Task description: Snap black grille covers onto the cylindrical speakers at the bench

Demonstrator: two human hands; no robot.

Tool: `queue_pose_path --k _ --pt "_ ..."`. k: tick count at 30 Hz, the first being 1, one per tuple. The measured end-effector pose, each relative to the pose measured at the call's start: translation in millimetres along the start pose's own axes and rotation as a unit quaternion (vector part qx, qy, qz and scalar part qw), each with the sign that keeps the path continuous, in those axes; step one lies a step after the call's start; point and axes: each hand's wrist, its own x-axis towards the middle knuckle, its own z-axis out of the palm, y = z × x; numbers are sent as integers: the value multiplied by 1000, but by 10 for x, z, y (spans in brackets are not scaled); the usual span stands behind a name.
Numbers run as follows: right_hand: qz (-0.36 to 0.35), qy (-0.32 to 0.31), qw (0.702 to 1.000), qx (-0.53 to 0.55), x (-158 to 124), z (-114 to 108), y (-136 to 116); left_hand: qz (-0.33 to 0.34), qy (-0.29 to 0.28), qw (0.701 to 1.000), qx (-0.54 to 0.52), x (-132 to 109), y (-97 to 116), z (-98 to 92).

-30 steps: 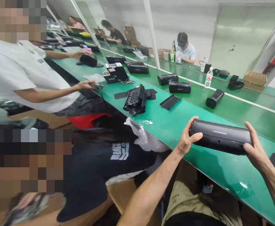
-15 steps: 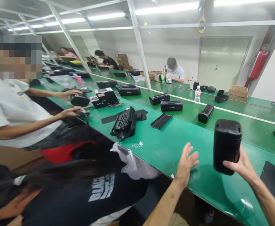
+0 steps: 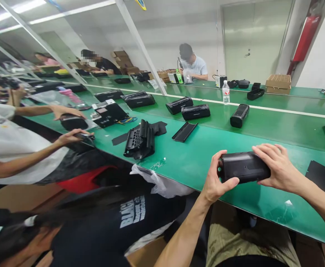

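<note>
A black speaker housing (image 3: 244, 167) lies level between my two hands, just above the green tabletop near its front edge. My left hand (image 3: 216, 178) is closed on its left end, thumb along the lower front. Around the right end, my right hand (image 3: 276, 167) wraps with fingers over the top and thumb below. A flat black sheet (image 3: 319, 176) lies to the right of my right hand. Farther left rests a long black trough-shaped cover (image 3: 185, 132). Beyond it is a pile of black perforated shells (image 3: 140, 141).
More black speakers (image 3: 195, 112) stand along the green bench (image 3: 209, 144), with a water bottle (image 3: 226, 92) behind. Co-workers sit at left and across. One person's hand (image 3: 68, 112) holds a speaker. A plastic bag (image 3: 162, 181) hangs at the bench edge.
The speaker housing has turned from upright to level and moved slightly left. My left hand, open before, now grips its left end. The view has shifted right and down.
</note>
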Motion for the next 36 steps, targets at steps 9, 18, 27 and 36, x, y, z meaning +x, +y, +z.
queue_pose_path --k 9,18,27,36 --pt "214 43 880 421 -279 9 -26 72 -23 997 17 -3 27 -109" --pt "320 75 789 518 -207 140 -38 -17 -6 1000 2 161 -78 -106" --pt "434 -26 737 517 -243 193 155 -103 0 991 -86 292 -284 50" --pt "402 -79 790 456 -420 91 298 -157 -47 977 -136 288 -347 -159"
